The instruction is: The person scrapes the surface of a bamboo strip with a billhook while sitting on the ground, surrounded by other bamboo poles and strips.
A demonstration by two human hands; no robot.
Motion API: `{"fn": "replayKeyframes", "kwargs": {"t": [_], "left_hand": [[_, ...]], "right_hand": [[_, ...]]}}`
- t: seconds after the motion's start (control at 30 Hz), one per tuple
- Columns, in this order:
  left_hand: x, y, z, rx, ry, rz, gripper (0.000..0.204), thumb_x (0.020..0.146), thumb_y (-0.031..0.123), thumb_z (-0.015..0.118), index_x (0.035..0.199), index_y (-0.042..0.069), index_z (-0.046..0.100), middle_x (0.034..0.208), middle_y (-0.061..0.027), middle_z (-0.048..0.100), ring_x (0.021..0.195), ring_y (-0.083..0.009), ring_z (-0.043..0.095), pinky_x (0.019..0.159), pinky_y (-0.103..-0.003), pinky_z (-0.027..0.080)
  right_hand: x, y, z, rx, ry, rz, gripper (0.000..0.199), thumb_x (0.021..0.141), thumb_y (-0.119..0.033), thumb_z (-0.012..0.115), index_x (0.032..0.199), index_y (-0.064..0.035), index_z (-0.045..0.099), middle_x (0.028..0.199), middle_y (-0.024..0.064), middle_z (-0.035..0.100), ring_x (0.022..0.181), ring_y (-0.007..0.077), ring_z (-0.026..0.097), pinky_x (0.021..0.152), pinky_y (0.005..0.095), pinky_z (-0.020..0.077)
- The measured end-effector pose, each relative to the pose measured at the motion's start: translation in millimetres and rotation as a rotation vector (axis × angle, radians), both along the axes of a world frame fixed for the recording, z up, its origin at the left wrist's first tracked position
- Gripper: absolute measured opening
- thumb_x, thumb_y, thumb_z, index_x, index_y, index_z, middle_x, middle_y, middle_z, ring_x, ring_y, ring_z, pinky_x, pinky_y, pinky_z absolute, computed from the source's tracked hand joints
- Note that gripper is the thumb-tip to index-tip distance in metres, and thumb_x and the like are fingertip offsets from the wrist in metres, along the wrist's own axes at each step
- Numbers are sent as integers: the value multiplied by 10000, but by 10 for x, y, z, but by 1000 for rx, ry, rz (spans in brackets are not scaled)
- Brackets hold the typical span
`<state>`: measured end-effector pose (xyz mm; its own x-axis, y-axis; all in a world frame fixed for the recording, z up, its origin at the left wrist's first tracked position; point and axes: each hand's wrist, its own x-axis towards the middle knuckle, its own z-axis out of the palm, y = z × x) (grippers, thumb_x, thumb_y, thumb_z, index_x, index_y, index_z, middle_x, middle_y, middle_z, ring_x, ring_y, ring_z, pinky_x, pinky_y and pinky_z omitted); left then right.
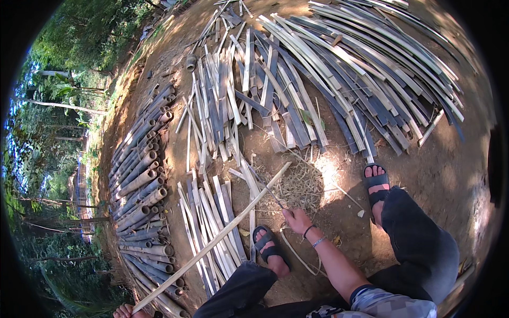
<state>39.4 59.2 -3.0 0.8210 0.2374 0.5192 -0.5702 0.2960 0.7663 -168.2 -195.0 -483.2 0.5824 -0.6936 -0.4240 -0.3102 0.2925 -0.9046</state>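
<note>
My left hand (130, 311), at the lower left edge, is closed round the near end of a long pale bamboo strip (212, 243). The strip runs slantwise up to the right, its far end raised in front of me. My right hand (298, 221) is closed on the handle of a knife with a thin dark blade (275, 199). The blade points up and left and crosses the strip near its far end; whether it cuts into it I cannot tell. Pale shavings (299, 185) lie on the ground beyond my right hand.
Split bamboo slats (366, 79) spread in a wide fan ahead, with a smaller bundle (212, 212) beside my left foot (269, 248). Whole bamboo poles (140, 183) are stacked at the left. My right foot (376, 191) stands on the dirt; trees rise farther left.
</note>
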Motion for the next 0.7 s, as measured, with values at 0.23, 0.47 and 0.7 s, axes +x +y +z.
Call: {"fn": "replayKeyframes", "kwargs": {"t": [0.23, 0.47, 0.7], "left_hand": [[52, 10, 39, 8, 7, 34, 727, 856, 736, 165, 557, 103, 361, 473, 6, 330, 355, -97, 324, 315, -202, 267], [23, -44, 21, 15, 9, 6, 751, 835, 761, 153, 535, 105, 364, 454, 8, 333, 340, -102, 332, 306, -201, 263], [144, 28, 88, 11, 46, -33, 729, 826, 761, 176, 531, 116, 343, 449, 7, 323, 335, -100, 314, 299, -205, 257]], "right_hand": [[-6, -231, 75, -139, 100, 0, 568, 908, -488, 458, 770, 44, 600, 663, 214, 586, 596, 340, 546, 619, 428, 437], [157, 61, 586, -38, -152, 168, 567, 892, -507, 475, 780, 33, 607, 702, 259, 598, 747, 430, 600, 671, 464, 465], [321, 339, 1424, -263, -154, 308, 556, 870, -541, 479, 864, -6, 627, 741, 234, 634, 782, 414, 621, 712, 487, 482]]}}
